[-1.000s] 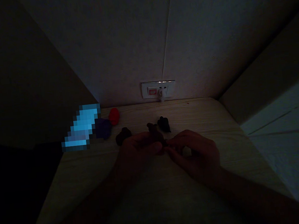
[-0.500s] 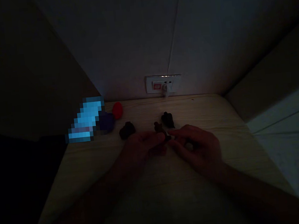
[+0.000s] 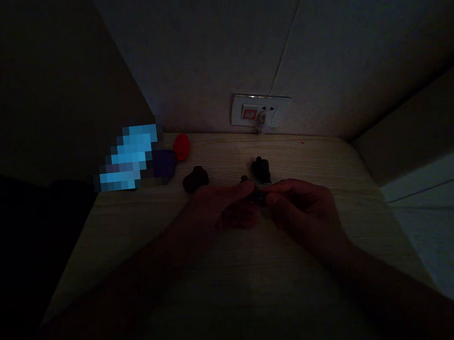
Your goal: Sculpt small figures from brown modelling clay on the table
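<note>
Between my hands is a small dark lumpy figure (image 3: 257, 195), its kind hard to make out in the dim light. My left hand (image 3: 218, 206) grips it from the left, thumb on top and fingers curled below. The fingertips of my right hand (image 3: 301, 202) pinch its right end. Just beyond it, a dark lumpy piece (image 3: 261, 169) lies on the wooden tabletop (image 3: 238, 277). Another dark rounded lump (image 3: 195, 179) rests beyond my left hand.
At the back left lie a red rounded thing (image 3: 181, 147) and a dark purple thing (image 3: 164, 163), beside a bright blurred-out screen (image 3: 130, 157). A wall socket (image 3: 261, 109) with a plug in it sits low on the wall behind the table. A panel (image 3: 419, 106) borders the right side.
My right fingertips have closed onto the right end of the dark figure, which has tilted lower between my hands. The camera view has shifted and turned slightly.
</note>
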A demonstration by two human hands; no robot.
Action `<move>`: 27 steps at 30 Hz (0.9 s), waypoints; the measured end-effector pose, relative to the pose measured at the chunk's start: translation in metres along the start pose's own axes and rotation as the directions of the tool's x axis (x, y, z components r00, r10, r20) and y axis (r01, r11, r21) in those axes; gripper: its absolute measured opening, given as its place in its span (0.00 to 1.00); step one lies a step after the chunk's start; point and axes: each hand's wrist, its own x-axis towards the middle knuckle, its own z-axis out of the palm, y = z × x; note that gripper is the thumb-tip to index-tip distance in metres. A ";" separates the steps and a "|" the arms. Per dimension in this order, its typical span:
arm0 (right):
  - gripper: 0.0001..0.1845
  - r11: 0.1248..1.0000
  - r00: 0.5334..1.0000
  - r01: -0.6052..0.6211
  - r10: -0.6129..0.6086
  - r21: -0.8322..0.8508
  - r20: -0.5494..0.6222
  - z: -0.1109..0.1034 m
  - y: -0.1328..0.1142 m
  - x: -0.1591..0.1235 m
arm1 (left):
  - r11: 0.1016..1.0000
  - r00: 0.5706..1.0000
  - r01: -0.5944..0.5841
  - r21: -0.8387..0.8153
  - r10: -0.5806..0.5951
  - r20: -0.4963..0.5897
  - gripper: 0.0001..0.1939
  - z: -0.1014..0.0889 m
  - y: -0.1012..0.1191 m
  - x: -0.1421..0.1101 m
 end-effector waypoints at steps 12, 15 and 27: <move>0.05 1.000 1.000 -0.005 0.004 0.019 0.005 -0.003 0.005 -0.002 | 1.000 1.000 0.005 -0.006 -0.005 -0.002 0.14 0.000 -0.001 0.000; 0.05 0.999 1.000 -0.010 0.010 0.046 0.005 -0.003 0.006 -0.002 | 1.000 1.000 0.016 -0.009 -0.016 -0.001 0.13 0.000 -0.002 0.001; 0.07 0.997 1.000 -0.003 0.003 0.074 -0.006 -0.005 0.007 -0.002 | 0.999 0.999 0.035 -0.025 -0.035 0.001 0.13 0.001 0.001 -0.001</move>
